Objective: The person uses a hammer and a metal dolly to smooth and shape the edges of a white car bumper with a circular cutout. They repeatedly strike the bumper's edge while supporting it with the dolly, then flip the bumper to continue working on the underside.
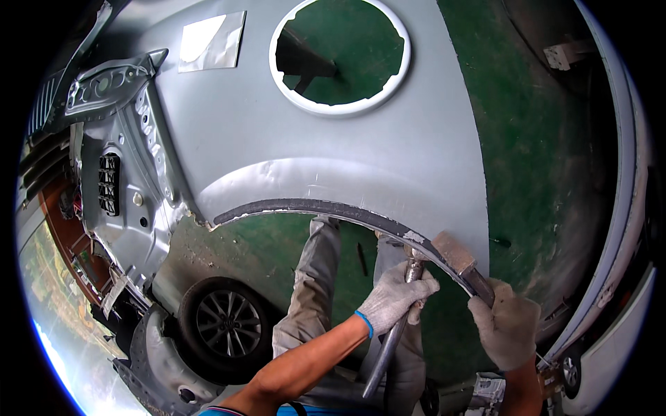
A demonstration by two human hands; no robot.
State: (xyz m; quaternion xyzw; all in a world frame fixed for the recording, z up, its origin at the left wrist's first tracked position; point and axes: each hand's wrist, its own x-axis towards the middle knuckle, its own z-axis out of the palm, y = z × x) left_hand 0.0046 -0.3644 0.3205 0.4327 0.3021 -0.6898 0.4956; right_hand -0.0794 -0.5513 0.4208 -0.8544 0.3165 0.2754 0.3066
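Note:
My left hand (397, 298), in a pale work glove with a blue cuff, is wrapped round the metal handle of a hammer (388, 357). The hammer's head end lies just at the lower edge of the grey car body panel (333, 139), beside its curved wheel arch; its shape is partly hidden. My right hand (510, 324), also gloved, grips a heavy metal block (454, 253), brownish on top and dark toward my fingers. That block rests at the right end of the arch edge. A dark strip (298, 205) runs along the arch, scuffed pale near the block.
A wheel with a tyre (225, 329) lies at lower left. The panel has a round, white-rimmed opening (402, 83) and a silver sheet (211, 43) on it. Bare metal bodywork (125, 180) stands at the left. Beyond the green floor (527, 159), a pale curved body edge rises at right.

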